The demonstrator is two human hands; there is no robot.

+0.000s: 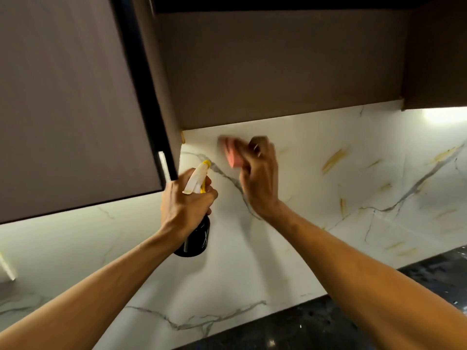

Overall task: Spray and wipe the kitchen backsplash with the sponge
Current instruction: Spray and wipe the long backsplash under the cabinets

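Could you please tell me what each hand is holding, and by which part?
Left hand grips the spray bottle by its neck; right hand pinches the pink sponge at its right end.

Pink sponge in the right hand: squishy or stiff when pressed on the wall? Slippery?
Probably squishy: the sponge is a thick foam-like block, so it should compress against the backsplash. Likely light: the right hand grips it by one end, held high. May slide easily on that glossy surface.

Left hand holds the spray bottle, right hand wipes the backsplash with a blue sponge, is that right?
No: the head view shows the sponge is pink, not blue. The left hand holds the spray bottle and the right hand wipes the backsplash with it.
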